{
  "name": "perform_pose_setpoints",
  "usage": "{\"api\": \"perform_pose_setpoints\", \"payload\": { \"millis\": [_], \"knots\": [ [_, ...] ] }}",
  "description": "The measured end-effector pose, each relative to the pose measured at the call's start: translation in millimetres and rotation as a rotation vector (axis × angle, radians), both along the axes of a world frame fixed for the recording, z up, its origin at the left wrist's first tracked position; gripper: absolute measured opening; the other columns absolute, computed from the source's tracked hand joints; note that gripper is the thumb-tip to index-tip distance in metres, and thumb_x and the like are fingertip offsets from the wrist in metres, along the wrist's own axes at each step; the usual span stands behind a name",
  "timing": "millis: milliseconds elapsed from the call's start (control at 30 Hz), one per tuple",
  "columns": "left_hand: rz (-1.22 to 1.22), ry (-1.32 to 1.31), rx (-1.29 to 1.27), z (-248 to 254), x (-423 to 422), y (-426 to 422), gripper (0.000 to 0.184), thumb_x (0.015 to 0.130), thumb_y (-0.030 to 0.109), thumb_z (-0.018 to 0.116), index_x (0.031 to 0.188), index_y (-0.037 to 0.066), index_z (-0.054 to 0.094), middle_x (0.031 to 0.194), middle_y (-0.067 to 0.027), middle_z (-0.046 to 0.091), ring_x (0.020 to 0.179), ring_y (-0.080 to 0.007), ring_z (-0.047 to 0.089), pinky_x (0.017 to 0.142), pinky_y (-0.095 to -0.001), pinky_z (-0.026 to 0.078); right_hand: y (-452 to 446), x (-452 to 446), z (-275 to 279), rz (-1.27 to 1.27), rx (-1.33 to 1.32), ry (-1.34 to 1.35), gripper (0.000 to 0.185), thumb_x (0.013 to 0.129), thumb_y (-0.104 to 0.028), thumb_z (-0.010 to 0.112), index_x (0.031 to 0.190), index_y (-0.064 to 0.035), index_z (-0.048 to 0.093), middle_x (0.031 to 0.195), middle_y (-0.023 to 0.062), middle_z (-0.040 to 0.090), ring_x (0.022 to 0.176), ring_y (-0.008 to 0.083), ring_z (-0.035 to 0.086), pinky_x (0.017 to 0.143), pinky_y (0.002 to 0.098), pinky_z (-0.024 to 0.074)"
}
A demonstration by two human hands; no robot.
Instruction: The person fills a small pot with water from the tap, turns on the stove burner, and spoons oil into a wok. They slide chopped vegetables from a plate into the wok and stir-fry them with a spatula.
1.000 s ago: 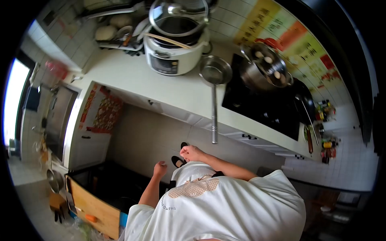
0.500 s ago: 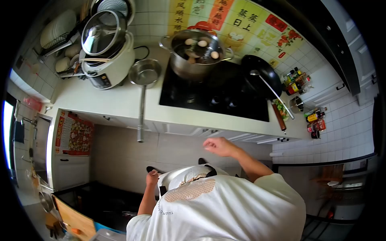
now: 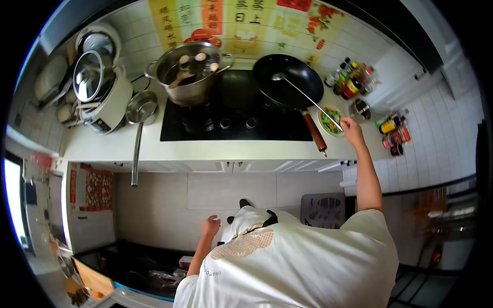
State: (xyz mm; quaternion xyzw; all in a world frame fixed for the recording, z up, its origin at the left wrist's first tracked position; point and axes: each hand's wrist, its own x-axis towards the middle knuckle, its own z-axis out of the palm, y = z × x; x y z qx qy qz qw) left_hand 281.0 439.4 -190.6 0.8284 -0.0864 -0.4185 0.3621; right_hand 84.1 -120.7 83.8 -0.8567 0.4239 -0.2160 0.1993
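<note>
My right hand (image 3: 352, 130) is closed round the end of a long metal ladle's handle at the right of the stove. The ladle (image 3: 309, 101) slants across a black wok (image 3: 272, 92), its head resting inside the pan. Beside the wok's wooden handle (image 3: 314, 132) sits a bowl of chopped green vegetables (image 3: 331, 121), partly under the ladle handle. My left hand (image 3: 210, 225) hangs low in front of my body with fingers loosely apart, holding nothing.
On the stove's left burner stands a large steel pot (image 3: 192, 92) with several eggs and a wooden utensil. A long-handled saucepan (image 3: 142, 108) juts over the counter edge. A rice cooker (image 3: 108, 105) stands further left; sauce bottles (image 3: 353, 84) stand at the right.
My right hand has gone from in front of my body up to the ladle handle and closed on it. The view has shifted right; my left hand still hangs low.
</note>
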Motion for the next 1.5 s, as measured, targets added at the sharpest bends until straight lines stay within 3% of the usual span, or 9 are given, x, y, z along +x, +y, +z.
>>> {"api": "perform_pose_setpoints", "payload": {
  "millis": [67, 233, 333, 600, 700, 767, 1067, 1300, 1500],
  "knots": [
    [-0.094, -0.054, 0.041, -4, 3, -2, 0.036, 0.076, 0.017, 0.059, 0.107, 0.0, 0.056, 0.073, -0.013, 0.064, 0.065, -0.0198, 0.064, 0.058, -0.0303, 0.049, -4, -30, -22, -0.108, 0.077, -0.02, 0.021, 0.081, -0.02, 0.058, 0.094, -0.0046, 0.06, 0.078, 0.0086, 0.063, 0.07, 0.0169, 0.059, 0.066, 0.0283, 0.0467],
    [0.051, 0.046, 0.052, -15, -13, 5, 0.036, 0.076, 0.016, 0.058, 0.108, -0.001, 0.055, 0.072, -0.0143, 0.063, 0.062, -0.02, 0.063, 0.055, -0.0303, 0.049, -12, -77, -59, -0.242, 0.447, -0.142, 0.017, 0.084, -0.023, 0.055, 0.09, -0.0081, 0.06, 0.074, 0.0003, 0.06, 0.065, 0.0065, 0.054, 0.054, 0.0227, 0.0421],
    [0.117, 0.052, 0.028, -7, -35, 6, 0.036, 0.076, 0.015, 0.057, 0.107, -0.003, 0.054, 0.073, -0.0141, 0.063, 0.062, -0.0182, 0.063, 0.054, -0.0294, 0.048, -19, -76, -52, -0.3, 0.539, -0.145, 0.019, 0.085, -0.025, 0.053, 0.091, -0.0083, 0.06, 0.076, 0.0, 0.061, 0.063, 0.0076, 0.055, 0.053, 0.0227, 0.0431],
    [0.318, 0.14, 0.063, -18, -115, -42, 0.036, 0.077, 0.013, 0.059, 0.109, -0.002, 0.053, 0.075, -0.0108, 0.062, 0.06, -0.0164, 0.061, 0.047, -0.0275, 0.045, -124, -111, -109, -0.345, 0.736, -0.088, 0.019, 0.087, -0.026, 0.051, 0.094, -0.0104, 0.057, 0.078, 0.0008, 0.061, 0.064, 0.0092, 0.056, 0.052, 0.0249, 0.0453],
    [0.433, 0.154, 0.032, -14, -158, -91, 0.035, 0.079, 0.014, 0.058, 0.111, 0.001, 0.052, 0.078, -0.0092, 0.062, 0.062, -0.0151, 0.061, 0.048, -0.0274, 0.045, -186, -138, -125, -0.44, 0.913, -0.325, 0.017, 0.088, -0.025, 0.048, 0.095, -0.0103, 0.054, 0.077, 0.0035, 0.061, 0.062, 0.0112, 0.056, 0.05, 0.0259, 0.0458],
    [0.523, 0.237, -0.066, -13, -183, -124, 0.035, 0.081, 0.015, 0.056, 0.113, 0.002, 0.05, 0.08, -0.0072, 0.061, 0.065, -0.0146, 0.061, 0.051, -0.027, 0.046, -235, -157, -139, -0.524, 1.115, -0.666, 0.021, 0.09, -0.027, 0.045, 0.094, -0.0076, 0.051, 0.078, 0.007, 0.06, 0.062, 0.0142, 0.056, 0.051, 0.0271, 0.0466],
    [0.621, 0.132, -0.167, 41, -223, -163, 0.036, 0.081, 0.015, 0.057, 0.114, 0.002, 0.048, 0.08, -0.0054, 0.06, 0.066, -0.0137, 0.059, 0.053, -0.0256, 0.045, -341, -154, -173, -0.571, 1.181, -0.85, 0.035, 0.091, -0.033, 0.041, 0.104, 0.0, 0.04, 0.081, 0.0161, 0.059, 0.065, 0.0219, 0.058, 0.055, 0.0308, 0.0505],
    [0.666, 0.006, -0.102, 83, -205, -153, 0.033, 0.082, 0.015, 0.057, 0.113, 0.003, 0.049, 0.079, -0.0045, 0.059, 0.067, -0.0129, 0.058, 0.054, -0.0254, 0.045, -353, -143, -173, -0.601, 1.212, -0.963, 0.021, 0.083, -0.006, 0.038, 0.102, -0.0004, 0.046, 0.08, 0.0153, 0.057, 0.063, 0.0243, 0.059, 0.051, 0.0307, 0.0519],
    [0.599, -0.044, -0.096, 116, -201, -174, 0.034, 0.083, 0.017, 0.056, 0.114, 0.004, 0.049, 0.083, -0.0053, 0.06, 0.072, -0.0134, 0.059, 0.06, -0.0267, 0.046, -367, -146, -181, -0.662, 1.14, -0.929, 0.023, 0.08, -0.004, 0.038, 0.1, 0.0002, 0.048, 0.078, 0.0153, 0.056, 0.061, 0.0245, 0.059, 0.051, 0.0315, 0.0523]
  ]
}}
